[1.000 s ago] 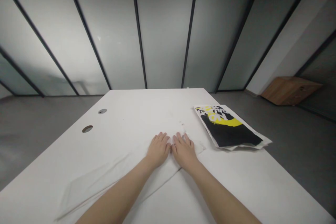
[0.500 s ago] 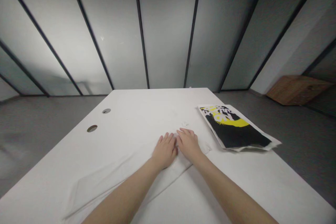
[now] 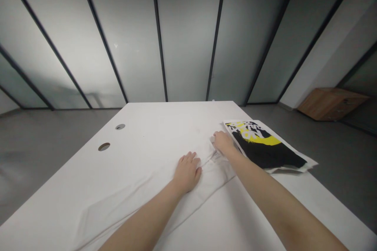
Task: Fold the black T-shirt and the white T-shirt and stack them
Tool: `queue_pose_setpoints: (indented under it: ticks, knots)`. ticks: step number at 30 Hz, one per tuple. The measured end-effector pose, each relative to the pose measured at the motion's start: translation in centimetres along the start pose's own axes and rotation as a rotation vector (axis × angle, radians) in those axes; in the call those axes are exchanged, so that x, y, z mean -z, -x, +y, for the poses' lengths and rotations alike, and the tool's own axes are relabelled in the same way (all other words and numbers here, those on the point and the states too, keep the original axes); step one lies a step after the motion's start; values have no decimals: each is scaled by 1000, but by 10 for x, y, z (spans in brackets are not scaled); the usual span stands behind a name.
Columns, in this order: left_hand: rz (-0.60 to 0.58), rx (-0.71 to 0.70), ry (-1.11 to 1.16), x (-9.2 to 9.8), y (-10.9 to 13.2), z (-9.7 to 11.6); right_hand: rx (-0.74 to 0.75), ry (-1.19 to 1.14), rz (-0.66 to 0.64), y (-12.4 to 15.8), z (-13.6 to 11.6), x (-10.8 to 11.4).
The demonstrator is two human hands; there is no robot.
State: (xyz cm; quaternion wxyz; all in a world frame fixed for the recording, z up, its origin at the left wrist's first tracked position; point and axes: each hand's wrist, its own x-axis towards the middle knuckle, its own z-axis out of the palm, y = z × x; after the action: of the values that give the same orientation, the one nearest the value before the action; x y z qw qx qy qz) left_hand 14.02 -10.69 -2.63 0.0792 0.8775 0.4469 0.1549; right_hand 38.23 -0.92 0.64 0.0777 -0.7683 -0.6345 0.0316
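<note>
A long piece of white cloth (image 3: 203, 192), folded and creased, lies slantwise over the near part of the table in the head view. My left hand (image 3: 187, 171) rests flat on its middle with the fingers stretched out. Farther right, my right hand (image 3: 223, 142) has its fingers curled around the far right end of the cloth, where the fabric bunches up. That hand is just left of a flat white sheet or bag (image 3: 272, 155) printed in black and yellow. Against the white tabletop, parts of the cloth's outline are hard to make out.
The white table (image 3: 165, 125) has two round holes, a nearer hole (image 3: 104, 147) and a farther hole (image 3: 120, 126), by its left edge. Behind it stands a frosted glass partition (image 3: 185, 39) with dark frames. A wooden cabinet (image 3: 330, 104) is on the floor at right.
My right hand has moved right and away from my left hand, taking hold of the cloth's far right end and drawing it toward the printed sheet. My left hand stays nearly in place.
</note>
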Motion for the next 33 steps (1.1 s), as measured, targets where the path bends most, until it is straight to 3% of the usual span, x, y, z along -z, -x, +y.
queue_pose_setpoints:
  ticks: [4, 11, 18, 24, 33]
  knots:
    - [125, -103, 84, 10, -1, 8, -48, -83, -15, -7, -5, -9]
    - [48, -237, 84, 7, -2, 10, -45, -164, -31, -18, -3, -26]
    - [41, -154, 65, 8, -2, 11, 112, -212, 11, -18, 6, -35]
    - [-17, -3, 12, 5, -1, 9, 124, -272, 41, -23, 10, -42]
    - [-30, 11, 30, 4, -3, 7, 172, -511, 23, -25, 13, -37]
